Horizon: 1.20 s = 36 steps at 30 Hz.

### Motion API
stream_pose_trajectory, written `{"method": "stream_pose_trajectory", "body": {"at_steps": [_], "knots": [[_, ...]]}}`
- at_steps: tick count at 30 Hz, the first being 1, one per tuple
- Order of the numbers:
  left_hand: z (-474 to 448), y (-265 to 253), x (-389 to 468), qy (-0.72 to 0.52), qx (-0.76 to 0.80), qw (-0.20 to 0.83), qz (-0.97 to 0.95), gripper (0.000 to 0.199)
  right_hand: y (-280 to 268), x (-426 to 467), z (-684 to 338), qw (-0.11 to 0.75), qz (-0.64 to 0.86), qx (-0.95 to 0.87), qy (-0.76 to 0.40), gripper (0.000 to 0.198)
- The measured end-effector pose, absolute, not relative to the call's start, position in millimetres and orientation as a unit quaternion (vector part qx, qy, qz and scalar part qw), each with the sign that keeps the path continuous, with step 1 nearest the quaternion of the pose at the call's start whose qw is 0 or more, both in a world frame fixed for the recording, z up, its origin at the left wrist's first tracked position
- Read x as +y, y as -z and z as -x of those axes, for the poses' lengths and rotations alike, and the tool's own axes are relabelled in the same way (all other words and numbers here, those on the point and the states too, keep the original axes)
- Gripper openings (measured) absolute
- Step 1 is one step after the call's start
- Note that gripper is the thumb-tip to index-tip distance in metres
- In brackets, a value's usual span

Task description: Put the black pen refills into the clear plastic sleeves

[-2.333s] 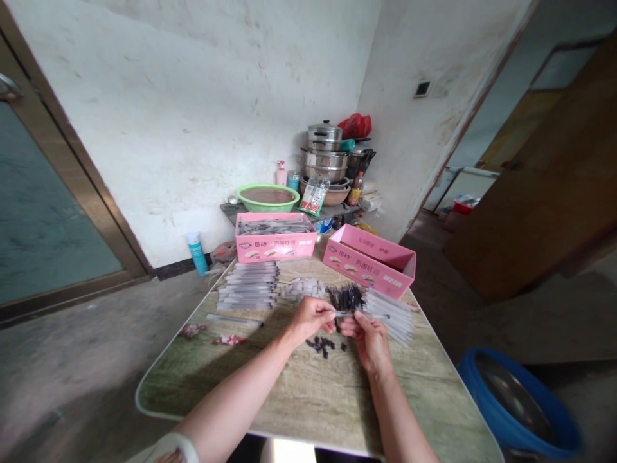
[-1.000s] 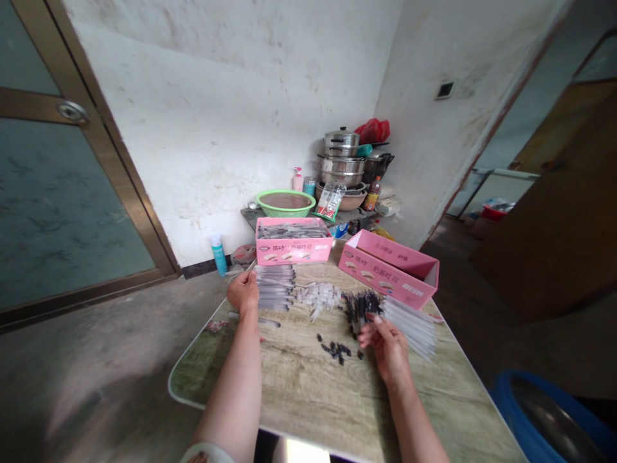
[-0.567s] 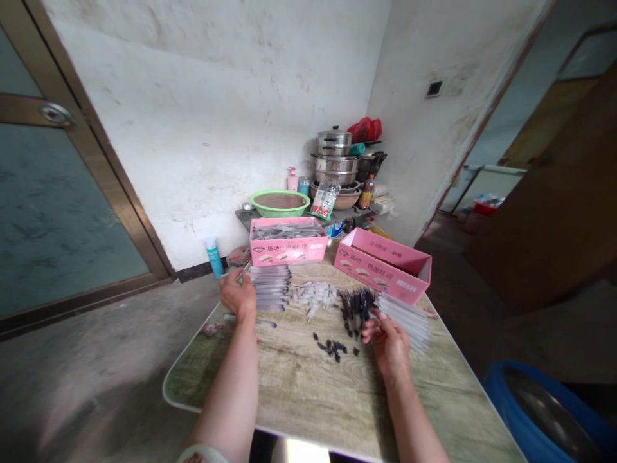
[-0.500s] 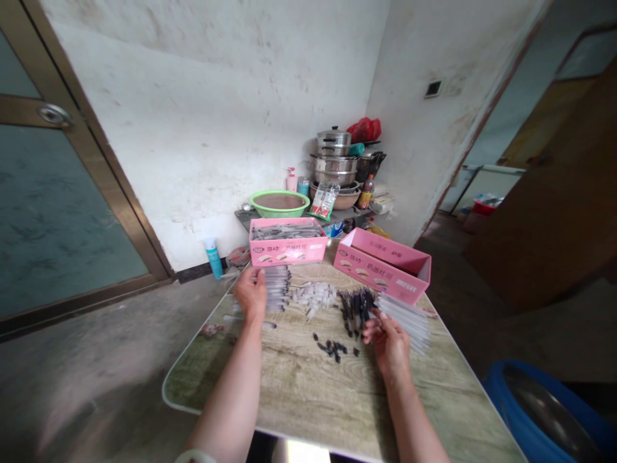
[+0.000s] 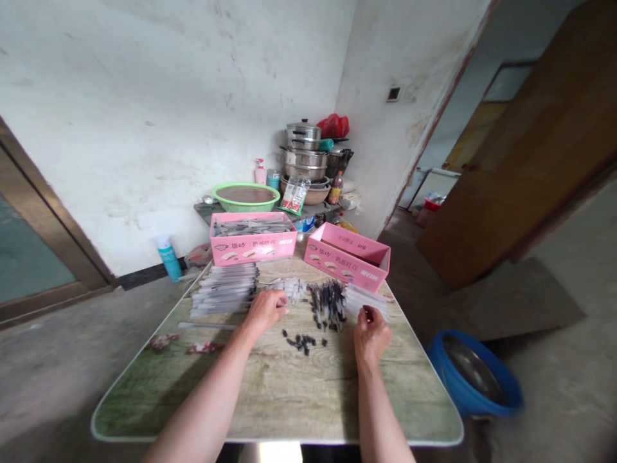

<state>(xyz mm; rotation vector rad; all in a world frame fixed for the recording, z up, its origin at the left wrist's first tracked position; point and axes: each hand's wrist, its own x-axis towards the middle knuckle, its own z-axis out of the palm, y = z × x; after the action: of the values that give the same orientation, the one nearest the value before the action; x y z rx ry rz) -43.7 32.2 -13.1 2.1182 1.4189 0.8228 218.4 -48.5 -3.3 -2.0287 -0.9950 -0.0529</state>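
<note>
My left hand (image 5: pixel 267 311) is at the near edge of a pile of small white plastic pieces (image 5: pixel 292 288), its fingertips drawn together; what they hold, if anything, is too small to make out. To its left lies a row of translucent pen barrels (image 5: pixel 224 289) with dark ends. My right hand (image 5: pixel 372 333) is over the near end of a fan of clear tubes (image 5: pixel 357 299), fingers curled with thumb and forefinger close together, their content hidden. Between the hands lie a bundle of dark pen pieces (image 5: pixel 328 302) and several small black caps (image 5: pixel 301 342).
A pink box (image 5: pixel 255 249) filled with pen barrels and a second pink box (image 5: pixel 347 260) stand along the table's (image 5: pixel 289 399) far edge. Behind them are a green basin (image 5: pixel 247 204) and stacked pots (image 5: pixel 304 157). A blue tub (image 5: pixel 482 379) stands to the right.
My left hand has moved right, from the pen barrels to the white pieces. My right hand has curled its fingers at the clear tubes. The view has turned to the right.
</note>
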Motion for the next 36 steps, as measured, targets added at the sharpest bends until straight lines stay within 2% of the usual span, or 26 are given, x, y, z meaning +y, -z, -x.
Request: {"method": "stream_pose_trajectory", "body": {"at_steps": [3, 6, 10, 17, 22, 26, 29, 31, 36], "knots": [[40, 9, 32, -0.348, 0.468, 0.258, -0.77, 0.016, -1, -50, -224, 0.256, 0.878, -0.405, 0.007, 0.028], [36, 6, 31, -0.382, 0.447, 0.293, -0.754, 0.015, -1, -50, -222, 0.156, 0.887, -0.434, -0.008, 0.026], [34, 9, 32, -0.419, 0.439, 0.379, -0.699, 0.015, -2, -49, -218, 0.121, 0.88, -0.46, -0.01, 0.023], [32, 15, 35, -0.459, 0.407, 0.497, -0.614, 0.028, -4, -50, -220, 0.09, 0.875, -0.476, -0.019, 0.021], [34, 14, 36, -0.473, 0.411, 0.502, -0.596, 0.028, -4, -50, -217, 0.119, 0.869, -0.481, -0.001, 0.025], [37, 14, 36, -0.432, 0.474, 0.367, -0.674, 0.01, -6, -49, -213, 0.158, 0.862, -0.481, -0.002, 0.028], [34, 11, 31, -0.396, 0.504, 0.251, -0.725, 0.014, -5, -48, -211, 0.197, 0.855, -0.48, 0.003, 0.032], [27, 7, 26, -0.394, 0.473, 0.206, -0.761, 0.022, -2, -48, -211, 0.234, 0.843, -0.484, 0.009, 0.033], [-3, 5, 10, -0.328, 0.278, 0.176, -0.885, 0.033, 4, -48, -208, 0.306, 0.808, -0.503, 0.015, 0.031]]}}
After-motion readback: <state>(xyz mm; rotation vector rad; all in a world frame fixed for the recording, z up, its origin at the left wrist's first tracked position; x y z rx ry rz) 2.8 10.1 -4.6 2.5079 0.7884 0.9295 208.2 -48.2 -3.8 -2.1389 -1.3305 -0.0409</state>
